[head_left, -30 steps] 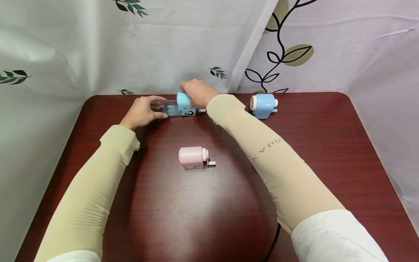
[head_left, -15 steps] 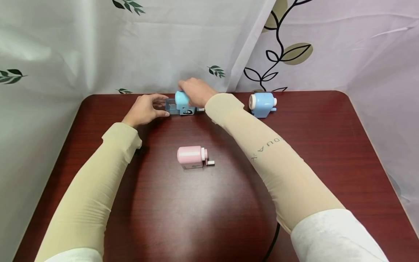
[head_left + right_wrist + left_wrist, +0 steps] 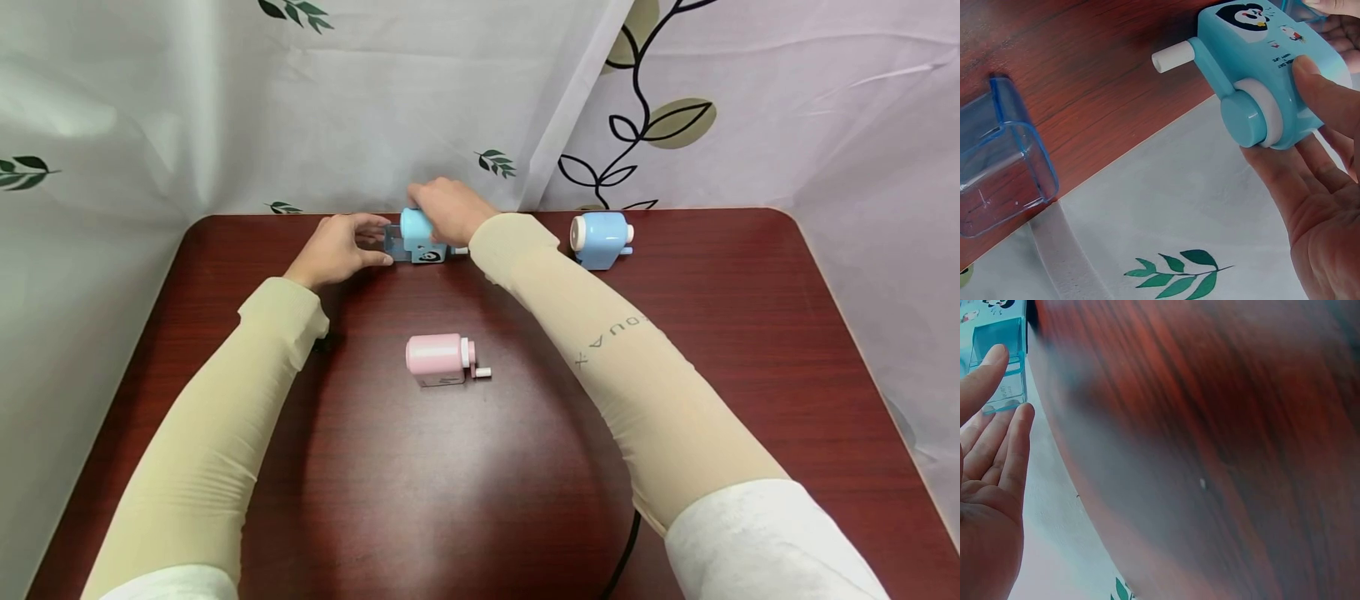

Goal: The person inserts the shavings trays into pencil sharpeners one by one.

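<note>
In the head view my right hand (image 3: 452,212) grips the light blue crank pencil sharpener (image 3: 427,252) from above, at the back of the table. In the right wrist view its thumb lies on the side near the panda picture (image 3: 1244,17), with fingers underneath and the crank handle (image 3: 1174,56) sticking out. A see-through blue shavings drawer (image 3: 999,337) extends partway from the sharpener's left end. My left hand (image 3: 333,247) holds that drawer's outer end, thumb on the near side and fingers on the far side.
A pink crank sharpener (image 3: 438,360) stands mid-table. Another blue sharpener (image 3: 602,240) stands at the back right. A clear blue bin (image 3: 1007,162) sits by the table's back edge, hidden behind my right sleeve in the head view. A patterned curtain (image 3: 360,125) hangs behind the table.
My left hand has shifted slightly right, and the drawer has slid farther into the light blue sharpener. My right hand keeps its grip on the body.
</note>
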`<act>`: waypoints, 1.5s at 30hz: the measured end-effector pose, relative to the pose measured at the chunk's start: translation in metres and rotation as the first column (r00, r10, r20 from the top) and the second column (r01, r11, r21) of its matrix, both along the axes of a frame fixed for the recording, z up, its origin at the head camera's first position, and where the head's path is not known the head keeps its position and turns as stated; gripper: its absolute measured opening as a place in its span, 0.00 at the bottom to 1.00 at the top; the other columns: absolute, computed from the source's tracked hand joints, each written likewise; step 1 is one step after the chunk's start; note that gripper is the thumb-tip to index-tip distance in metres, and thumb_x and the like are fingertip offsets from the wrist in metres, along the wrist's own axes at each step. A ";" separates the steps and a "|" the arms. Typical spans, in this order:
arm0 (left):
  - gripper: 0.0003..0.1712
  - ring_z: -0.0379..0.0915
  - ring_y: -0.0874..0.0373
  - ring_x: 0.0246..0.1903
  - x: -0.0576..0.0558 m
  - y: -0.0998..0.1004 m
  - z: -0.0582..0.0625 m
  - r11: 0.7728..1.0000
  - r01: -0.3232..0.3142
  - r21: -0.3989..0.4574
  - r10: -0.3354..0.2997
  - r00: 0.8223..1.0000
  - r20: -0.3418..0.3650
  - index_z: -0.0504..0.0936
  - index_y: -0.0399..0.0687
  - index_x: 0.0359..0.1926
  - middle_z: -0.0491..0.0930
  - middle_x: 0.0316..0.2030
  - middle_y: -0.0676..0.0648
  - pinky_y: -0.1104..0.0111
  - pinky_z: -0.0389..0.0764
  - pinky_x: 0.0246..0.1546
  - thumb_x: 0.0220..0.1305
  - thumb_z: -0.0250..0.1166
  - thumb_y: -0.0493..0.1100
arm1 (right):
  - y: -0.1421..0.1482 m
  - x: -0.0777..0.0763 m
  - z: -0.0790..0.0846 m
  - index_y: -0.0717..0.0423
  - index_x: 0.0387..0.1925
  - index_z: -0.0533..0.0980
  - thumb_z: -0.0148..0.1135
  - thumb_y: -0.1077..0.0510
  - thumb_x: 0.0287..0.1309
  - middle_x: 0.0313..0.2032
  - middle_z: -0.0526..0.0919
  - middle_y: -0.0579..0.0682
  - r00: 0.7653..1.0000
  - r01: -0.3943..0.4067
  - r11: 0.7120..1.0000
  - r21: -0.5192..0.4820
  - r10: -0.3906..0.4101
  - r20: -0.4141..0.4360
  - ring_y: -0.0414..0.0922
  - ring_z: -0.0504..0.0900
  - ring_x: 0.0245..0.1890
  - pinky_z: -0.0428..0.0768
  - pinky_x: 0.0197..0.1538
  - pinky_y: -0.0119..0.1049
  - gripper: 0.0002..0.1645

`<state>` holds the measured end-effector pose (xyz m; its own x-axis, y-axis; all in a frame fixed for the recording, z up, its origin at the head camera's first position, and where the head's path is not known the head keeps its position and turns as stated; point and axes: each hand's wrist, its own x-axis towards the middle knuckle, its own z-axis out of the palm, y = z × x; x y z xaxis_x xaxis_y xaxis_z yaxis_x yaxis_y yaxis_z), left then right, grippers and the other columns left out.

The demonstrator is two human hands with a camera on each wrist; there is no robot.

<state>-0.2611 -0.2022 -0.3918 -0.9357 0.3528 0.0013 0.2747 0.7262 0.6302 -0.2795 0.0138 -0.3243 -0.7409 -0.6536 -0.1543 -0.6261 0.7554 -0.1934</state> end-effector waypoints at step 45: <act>0.35 0.75 0.51 0.48 -0.003 0.013 0.004 0.999 0.004 -0.054 -0.002 0.999 0.043 0.74 0.39 0.58 0.78 0.50 0.42 0.59 0.74 0.50 0.49 0.74 0.44 | 0.001 -0.001 -0.001 0.57 0.55 0.68 0.68 0.58 0.52 0.50 0.77 0.52 0.999 -0.035 0.999 0.004 0.035 -0.014 0.50 0.72 0.51 0.70 0.55 0.40 0.29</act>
<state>-0.2639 -0.1889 -0.3879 -0.9333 0.3543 -0.0580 0.2507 0.7588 0.6011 -0.2803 0.0150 -0.3255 -0.7200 -0.6783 -0.1465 -0.6544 0.7339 -0.1819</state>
